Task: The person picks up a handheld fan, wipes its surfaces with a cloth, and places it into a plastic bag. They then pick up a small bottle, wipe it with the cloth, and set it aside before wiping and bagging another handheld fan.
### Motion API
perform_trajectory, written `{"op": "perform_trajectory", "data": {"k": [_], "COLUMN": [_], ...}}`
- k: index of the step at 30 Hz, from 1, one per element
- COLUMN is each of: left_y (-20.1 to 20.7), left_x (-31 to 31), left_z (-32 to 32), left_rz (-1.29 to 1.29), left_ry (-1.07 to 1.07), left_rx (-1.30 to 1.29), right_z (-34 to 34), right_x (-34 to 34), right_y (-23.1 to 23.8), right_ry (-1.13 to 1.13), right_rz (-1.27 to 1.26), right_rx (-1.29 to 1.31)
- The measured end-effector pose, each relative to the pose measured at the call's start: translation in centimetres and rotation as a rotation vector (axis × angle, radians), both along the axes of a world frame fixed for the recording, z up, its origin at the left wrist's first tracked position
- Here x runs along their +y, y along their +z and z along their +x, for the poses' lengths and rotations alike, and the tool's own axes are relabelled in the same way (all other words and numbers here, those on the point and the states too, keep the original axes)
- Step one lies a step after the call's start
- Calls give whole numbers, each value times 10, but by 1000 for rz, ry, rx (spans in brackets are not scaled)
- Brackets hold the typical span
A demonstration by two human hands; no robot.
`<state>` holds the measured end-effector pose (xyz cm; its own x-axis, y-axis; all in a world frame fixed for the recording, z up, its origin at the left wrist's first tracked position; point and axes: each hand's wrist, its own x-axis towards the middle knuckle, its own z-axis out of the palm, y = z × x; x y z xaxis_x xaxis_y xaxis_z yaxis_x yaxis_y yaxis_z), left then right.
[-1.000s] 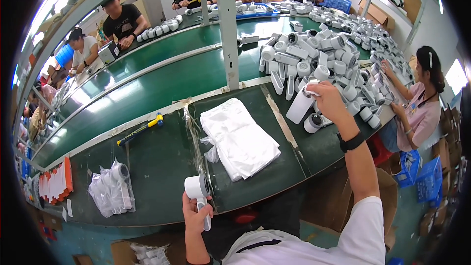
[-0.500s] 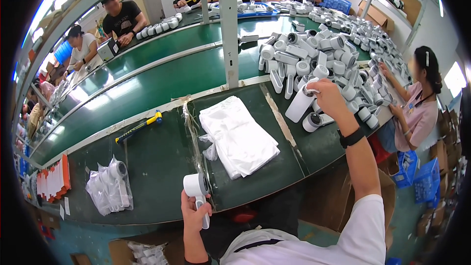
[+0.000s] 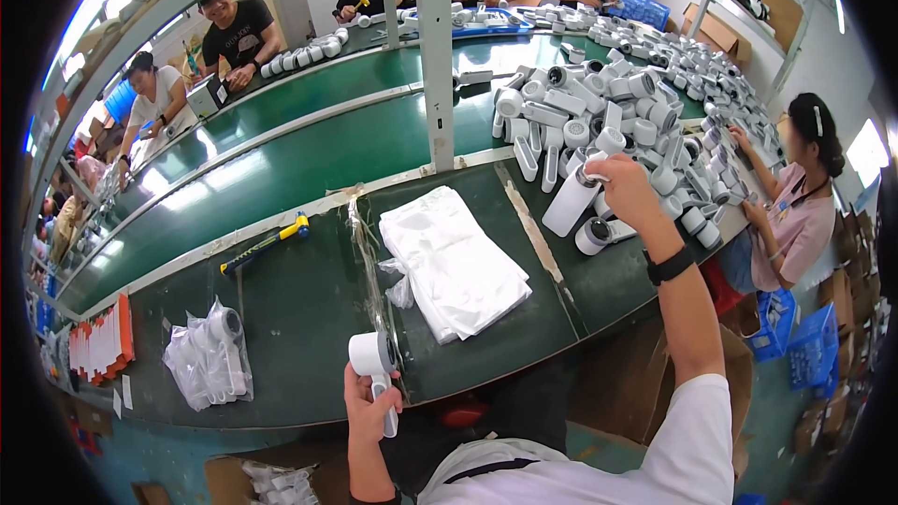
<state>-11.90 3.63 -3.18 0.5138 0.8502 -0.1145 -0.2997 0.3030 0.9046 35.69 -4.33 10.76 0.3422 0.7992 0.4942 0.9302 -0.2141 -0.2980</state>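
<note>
My left hand (image 3: 370, 404) is wrapped round the handle of a white handheld device (image 3: 368, 353), whose drum-shaped head with a dark face points up at the bench's front edge. My right hand (image 3: 625, 189) grips the upper end of another white device (image 3: 569, 206), tilted, with a dark ring below my fingers. This one is at the near edge of a big heap of similar white devices (image 3: 613, 112). Just below it lies a single device (image 3: 593, 236) with a dark round opening. Between my hands a stack of white plastic bags (image 3: 454, 266) lies flat on the dark green bench.
A yellow and black hammer (image 3: 266, 243) and bagged devices (image 3: 208, 357) lie on the left of the bench, near orange-edged cards (image 3: 103, 344). A metal post (image 3: 436, 65) rises at the back. One co-worker (image 3: 795, 196) sits to the right; several others work across the green conveyor (image 3: 271, 159).
My hands and the two devices in them have barely moved. Across the conveyor, co-workers have shifted their heads and arms a little.
</note>
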Motion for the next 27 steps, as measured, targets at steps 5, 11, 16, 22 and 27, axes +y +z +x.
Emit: {"op": "perform_trajectory", "data": {"k": [5, 11, 16, 22, 27], "left_y": [3, 1, 4, 5, 2], "left_x": [-2, 0, -3, -1, 1], "left_z": [0, 2, 2, 3, 3], "left_rz": [5, 33, 39, -5, 49], "left_ry": [-1, -5, -1, -4, -19], "left_rx": [25, 37, 52, 50, 36], "right_z": [-1, 3, 5, 1, 3], "right_x": [-1, 2, 0, 2, 5], "right_y": [-8, -14, -16, -5, -5], "right_ry": [9, 92, 83, -14, 55], "right_rz": [118, 121, 113, 50, 95], "right_rx": [-1, -98, -86, -10, -32]}}
